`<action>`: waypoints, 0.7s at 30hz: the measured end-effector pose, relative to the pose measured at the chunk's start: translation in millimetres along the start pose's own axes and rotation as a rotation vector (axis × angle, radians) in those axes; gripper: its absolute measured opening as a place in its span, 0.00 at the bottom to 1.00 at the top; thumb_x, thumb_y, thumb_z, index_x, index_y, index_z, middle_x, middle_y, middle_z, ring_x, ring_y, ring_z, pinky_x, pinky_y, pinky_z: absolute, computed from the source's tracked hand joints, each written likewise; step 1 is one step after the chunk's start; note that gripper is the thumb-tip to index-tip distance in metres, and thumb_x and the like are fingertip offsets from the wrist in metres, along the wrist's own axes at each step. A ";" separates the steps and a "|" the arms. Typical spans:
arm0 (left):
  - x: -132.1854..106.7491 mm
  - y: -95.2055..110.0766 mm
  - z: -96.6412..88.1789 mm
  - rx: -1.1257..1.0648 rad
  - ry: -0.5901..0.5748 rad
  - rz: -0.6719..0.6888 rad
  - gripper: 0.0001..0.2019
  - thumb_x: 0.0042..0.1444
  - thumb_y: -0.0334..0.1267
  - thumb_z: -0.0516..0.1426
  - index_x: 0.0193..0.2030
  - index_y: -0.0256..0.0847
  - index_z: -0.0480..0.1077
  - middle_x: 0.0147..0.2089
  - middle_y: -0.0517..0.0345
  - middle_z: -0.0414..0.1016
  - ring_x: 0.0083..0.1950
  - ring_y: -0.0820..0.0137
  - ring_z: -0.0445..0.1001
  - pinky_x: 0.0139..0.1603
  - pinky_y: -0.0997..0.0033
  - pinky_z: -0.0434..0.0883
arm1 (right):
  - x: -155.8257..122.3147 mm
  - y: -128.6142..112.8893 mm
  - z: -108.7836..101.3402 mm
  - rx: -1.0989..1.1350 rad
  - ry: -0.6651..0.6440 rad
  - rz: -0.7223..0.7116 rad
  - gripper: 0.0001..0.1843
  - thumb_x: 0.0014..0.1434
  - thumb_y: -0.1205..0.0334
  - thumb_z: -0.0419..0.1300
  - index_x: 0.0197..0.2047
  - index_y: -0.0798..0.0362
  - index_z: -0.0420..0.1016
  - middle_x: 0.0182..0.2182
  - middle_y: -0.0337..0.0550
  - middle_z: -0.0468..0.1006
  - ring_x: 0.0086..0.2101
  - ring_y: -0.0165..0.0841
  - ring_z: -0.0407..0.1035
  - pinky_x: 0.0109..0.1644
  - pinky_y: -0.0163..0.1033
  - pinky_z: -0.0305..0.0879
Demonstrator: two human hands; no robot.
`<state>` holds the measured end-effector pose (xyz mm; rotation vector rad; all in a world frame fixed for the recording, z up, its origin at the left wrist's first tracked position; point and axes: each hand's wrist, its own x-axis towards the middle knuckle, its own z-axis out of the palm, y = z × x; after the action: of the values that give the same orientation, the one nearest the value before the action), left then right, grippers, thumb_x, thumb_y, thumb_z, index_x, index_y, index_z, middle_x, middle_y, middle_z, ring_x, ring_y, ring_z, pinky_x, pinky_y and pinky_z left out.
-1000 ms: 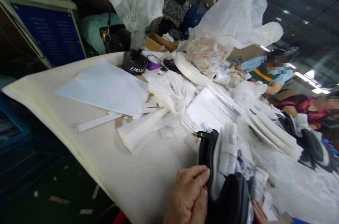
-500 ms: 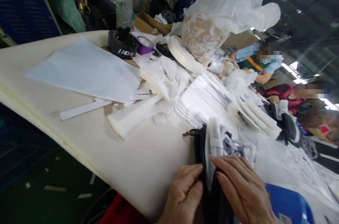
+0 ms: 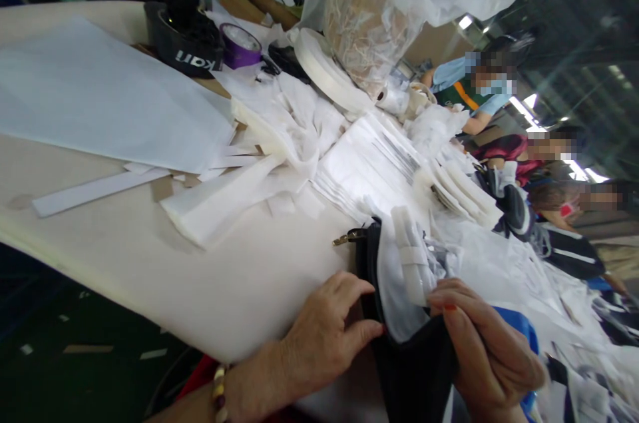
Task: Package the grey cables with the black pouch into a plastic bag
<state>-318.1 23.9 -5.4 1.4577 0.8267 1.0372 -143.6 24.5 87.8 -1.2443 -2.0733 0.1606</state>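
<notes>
A black zippered pouch (image 3: 417,373) stands in front of me with its mouth spread, showing a pale grey lining (image 3: 392,283). A metal zipper pull (image 3: 346,238) sticks out at its far left corner. My left hand (image 3: 327,326) grips the pouch's left edge between thumb and fingers. On the other side, my right hand (image 3: 492,350) is closed, pinching the right edge of the opening. Just beyond my right fingertips is a translucent white banded bundle (image 3: 412,260); whether it lies inside the pouch or behind it, I cannot tell.
Pale sheets (image 3: 114,96), white fabric (image 3: 234,193) and stacked white pieces (image 3: 364,163) cover the table. Farther back are purple tape (image 3: 240,50), a white roll (image 3: 327,70) and a plastic-wrapped bundle (image 3: 369,30). A blue object (image 3: 519,326) sits at right. Several people work beyond.
The pouch's mouth has widened, exposing more lining. My right hand has shifted right with its edge, and my left hand has turned, showing more wrist. The view has swung slightly right.
</notes>
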 end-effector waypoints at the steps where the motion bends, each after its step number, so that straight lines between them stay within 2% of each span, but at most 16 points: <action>1: 2.6 -0.4 -2.2 0.081 -0.005 0.159 0.14 0.55 0.35 0.59 0.48 0.35 0.69 0.46 0.48 0.68 0.45 0.64 0.67 0.45 0.67 0.67 | -1.1 0.5 -0.6 0.004 0.018 -0.004 0.07 0.54 0.71 0.56 0.33 0.54 0.75 0.24 0.40 0.73 0.27 0.35 0.71 0.32 0.41 0.68; 3: 8.0 -1.3 -5.1 0.249 -0.039 0.458 0.11 0.58 0.36 0.57 0.46 0.35 0.70 0.47 0.48 0.68 0.48 0.63 0.65 0.48 0.66 0.65 | -3.4 1.3 -0.7 0.009 0.033 -0.025 0.08 0.54 0.72 0.56 0.35 0.54 0.75 0.25 0.41 0.74 0.28 0.35 0.71 0.33 0.42 0.68; 4: 10.8 -1.5 -6.0 0.333 -0.067 0.564 0.09 0.59 0.35 0.55 0.43 0.34 0.70 0.45 0.49 0.69 0.46 0.64 0.65 0.47 0.66 0.65 | -4.6 1.6 -0.3 0.014 0.043 -0.024 0.08 0.54 0.72 0.56 0.36 0.54 0.75 0.26 0.41 0.74 0.28 0.35 0.71 0.33 0.42 0.68; 7: 18.1 -0.1 -8.3 0.544 -0.189 0.733 0.07 0.61 0.31 0.51 0.34 0.33 0.69 0.33 0.55 0.68 0.37 0.67 0.64 0.39 0.67 0.64 | -7.5 1.6 3.0 0.045 0.073 -0.012 0.09 0.54 0.73 0.56 0.36 0.54 0.74 0.26 0.41 0.73 0.27 0.34 0.70 0.34 0.43 0.68; 10: 23.7 3.0 -11.1 0.643 -0.276 0.799 0.09 0.60 0.28 0.50 0.29 0.33 0.67 0.30 0.55 0.66 0.32 0.69 0.61 0.32 0.68 0.61 | -7.7 1.0 6.4 0.067 0.129 0.003 0.09 0.54 0.73 0.56 0.36 0.54 0.74 0.26 0.41 0.73 0.27 0.34 0.69 0.33 0.44 0.68; 12: 26.9 3.9 -11.7 0.662 -0.249 0.816 0.12 0.60 0.26 0.48 0.27 0.34 0.67 0.28 0.55 0.65 0.30 0.69 0.60 0.30 0.68 0.60 | -5.8 0.6 7.6 0.063 0.137 0.006 0.08 0.54 0.73 0.56 0.35 0.54 0.74 0.26 0.41 0.73 0.27 0.35 0.69 0.33 0.44 0.68; 16: 32.4 -0.5 -6.2 0.684 -0.122 0.848 0.15 0.60 0.25 0.45 0.24 0.35 0.65 0.24 0.55 0.62 0.26 0.70 0.57 0.28 0.69 0.58 | -3.2 -0.1 10.6 0.050 0.120 -0.001 0.05 0.54 0.71 0.58 0.32 0.54 0.74 0.25 0.41 0.73 0.26 0.35 0.70 0.31 0.42 0.68; 21: 34.4 -9.9 -2.0 0.678 -0.115 0.870 0.15 0.59 0.25 0.45 0.24 0.35 0.64 0.24 0.56 0.62 0.25 0.69 0.57 0.26 0.69 0.58 | -10.4 -1.5 16.1 0.025 0.134 -0.014 0.05 0.54 0.72 0.57 0.31 0.54 0.74 0.24 0.40 0.73 0.26 0.34 0.69 0.31 0.42 0.68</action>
<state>-306.6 57.6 -9.8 2.5588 0.4517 1.3376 -151.7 19.1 71.2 -1.1928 -1.9584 0.0943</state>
